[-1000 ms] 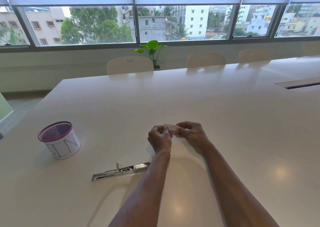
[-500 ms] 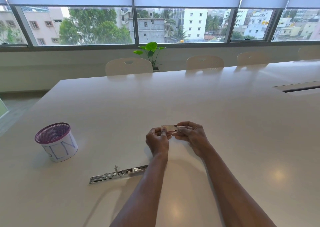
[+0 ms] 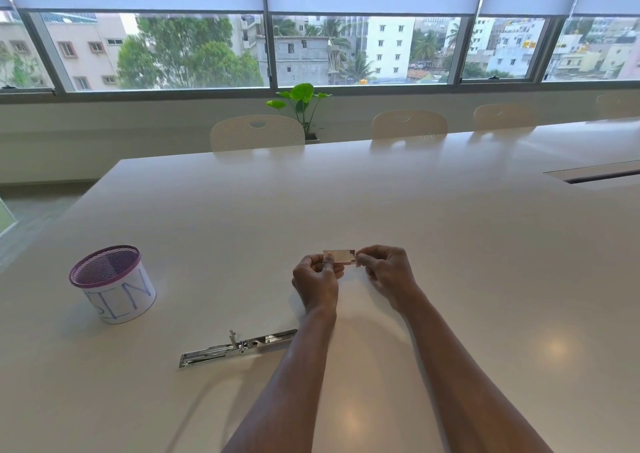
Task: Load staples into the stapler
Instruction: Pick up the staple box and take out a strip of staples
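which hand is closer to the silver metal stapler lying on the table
Left. The left hand is just beyond the right end of the silver metal stapler; the right hand is farther right, across the small box.

One wide-angle view from the person's head looks forward and down across a white table. The left hand and right hand sit near centre; chairs and windows lie far.

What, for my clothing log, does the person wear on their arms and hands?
Nothing shows. The left hand and right hand are bare, with no gloves and no rings that can be made out. The left forearm and right forearm are bare down to the frame's bottom edge: no sleeves, watch or bands in view.
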{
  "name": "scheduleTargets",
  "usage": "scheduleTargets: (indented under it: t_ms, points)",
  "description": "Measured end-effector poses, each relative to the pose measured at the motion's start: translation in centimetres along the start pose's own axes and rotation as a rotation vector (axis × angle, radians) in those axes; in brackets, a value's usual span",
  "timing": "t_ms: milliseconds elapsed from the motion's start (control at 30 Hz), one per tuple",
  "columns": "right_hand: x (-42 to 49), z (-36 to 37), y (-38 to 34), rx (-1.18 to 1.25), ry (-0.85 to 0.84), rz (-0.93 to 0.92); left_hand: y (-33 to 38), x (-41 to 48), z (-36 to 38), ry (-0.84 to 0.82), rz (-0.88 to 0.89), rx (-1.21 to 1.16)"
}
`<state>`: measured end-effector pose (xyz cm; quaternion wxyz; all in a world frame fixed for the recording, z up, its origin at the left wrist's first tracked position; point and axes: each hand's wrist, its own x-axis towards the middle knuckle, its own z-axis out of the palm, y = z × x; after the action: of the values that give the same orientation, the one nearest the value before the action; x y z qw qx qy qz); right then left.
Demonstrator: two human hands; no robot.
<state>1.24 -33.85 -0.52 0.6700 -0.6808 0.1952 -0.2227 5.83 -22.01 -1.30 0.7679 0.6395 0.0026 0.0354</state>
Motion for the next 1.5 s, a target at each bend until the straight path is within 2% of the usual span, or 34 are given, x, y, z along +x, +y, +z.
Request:
scheduleTargets:
  t_ms: [233, 567, 1500]
  points:
    - [-0.4, -0.3, -0.4, 0.052, -0.119, 0.016, 0.1, -0.2, 0.0, -0.006, 0.032, 0.038]
    - [-0.2, -0.9, -1.0, 0.154, -0.196, 0.105, 0.2, -0.4, 0.0, -0.039, 0.076, 0.04]
    - [-0.4, -1.3, -1.2, 0.135, -0.221, 0.114, 0.2, -0.6, 0.0, -0.021, 0.075, 0.148]
